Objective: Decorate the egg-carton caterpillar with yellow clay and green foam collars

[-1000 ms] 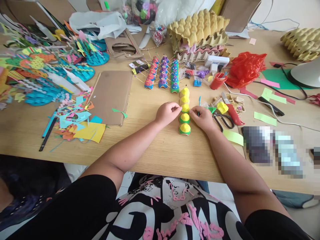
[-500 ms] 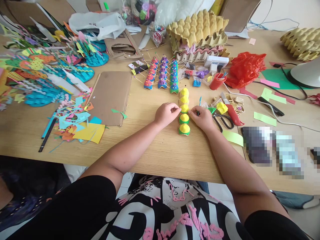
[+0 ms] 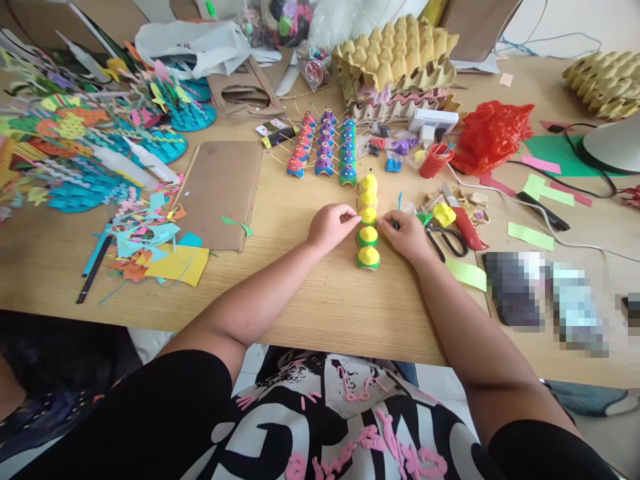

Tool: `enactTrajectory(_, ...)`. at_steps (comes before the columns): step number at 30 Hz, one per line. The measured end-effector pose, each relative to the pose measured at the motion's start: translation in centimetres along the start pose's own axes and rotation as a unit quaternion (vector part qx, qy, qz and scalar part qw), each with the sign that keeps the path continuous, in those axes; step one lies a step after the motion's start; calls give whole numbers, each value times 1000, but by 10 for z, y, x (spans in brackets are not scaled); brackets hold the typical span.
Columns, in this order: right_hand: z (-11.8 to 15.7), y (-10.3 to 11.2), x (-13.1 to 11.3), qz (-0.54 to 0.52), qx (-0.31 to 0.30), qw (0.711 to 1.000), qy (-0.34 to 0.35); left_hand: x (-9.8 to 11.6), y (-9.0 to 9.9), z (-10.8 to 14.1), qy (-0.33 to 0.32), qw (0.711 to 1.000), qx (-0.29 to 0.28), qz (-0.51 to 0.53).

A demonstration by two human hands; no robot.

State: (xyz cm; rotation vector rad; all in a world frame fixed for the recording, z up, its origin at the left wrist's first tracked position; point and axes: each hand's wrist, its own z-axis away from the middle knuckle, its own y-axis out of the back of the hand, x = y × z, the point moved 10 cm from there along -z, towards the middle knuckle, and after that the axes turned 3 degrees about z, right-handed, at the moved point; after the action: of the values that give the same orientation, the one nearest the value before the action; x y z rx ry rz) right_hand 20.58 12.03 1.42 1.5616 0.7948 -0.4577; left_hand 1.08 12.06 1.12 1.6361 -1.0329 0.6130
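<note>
Yellow, rounded caps topped the five-bump strip [image 3: 369, 256] on the bench [image 3: 310, 300], with green around its nearer bumps. Your left hand [image 3: 333, 228] and right hand [image 3: 407, 235] flanked its middle bump, forearms angled inward, other fingers curled. On each hand the thumb and forefinger were pinched narrow at the green edge; you couldn't tell whether anything thin lay between them. Black-handled scissors [image 3: 453, 241] lay just beside your right hand. Beyond the strip, you had knobbly, stacked pulp trays [image 3: 395, 53] and a crinkled red plastic bag [image 3: 495, 137].
</note>
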Motion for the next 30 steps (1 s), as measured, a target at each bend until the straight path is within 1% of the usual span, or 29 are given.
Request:
enactTrajectory(10, 0, 0, 0, 16, 7, 1000, 7, -5, -2, -1, 1, 1000, 1, 7)
enactTrajectory(15, -1, 0, 0, 19, 9, 1000, 9, -6, -2, -1, 14, 1000, -2, 12)
enactTrajectory(22, -3, -1, 0, 42, 3, 999, -5, -5, 0, -2, 15, 1000, 1, 21)
enactTrajectory(30, -2, 0, -2, 53, 16, 998, 6, -5, 1, -2, 23, 1000, 2, 15)
